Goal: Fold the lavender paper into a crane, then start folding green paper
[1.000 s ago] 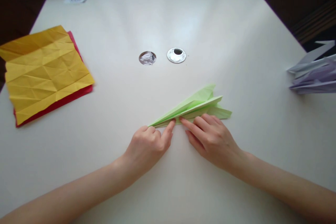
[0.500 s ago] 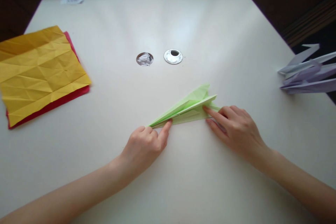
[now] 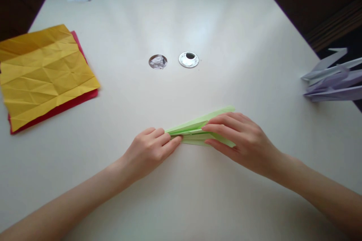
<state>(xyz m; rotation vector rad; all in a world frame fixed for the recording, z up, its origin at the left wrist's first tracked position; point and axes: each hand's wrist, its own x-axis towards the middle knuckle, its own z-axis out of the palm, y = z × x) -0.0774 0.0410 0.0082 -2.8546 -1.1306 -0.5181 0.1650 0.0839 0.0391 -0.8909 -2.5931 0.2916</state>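
A light green folded paper lies on the white table, its narrow end to the left and its layers fanning out to the right. My left hand is closed on the narrow end, with the index finger pressed along the lower folds. Over the wider part, my right hand has its fingertips on the raised middle fold and its thumb at the lower layer. That hand hides part of the wide end.
Creased yellow paper lies over red paper at the left. Folded white paper and purple paper shapes stand at the right edge. Beyond the green paper are a metal-rimmed hole and a hole stuffed with crumpled material.
My right hand has moved left and over the green paper, its fingers now on the middle fold. The paper's wide end has swung down and looks flatter. My left hand still holds the narrow end.
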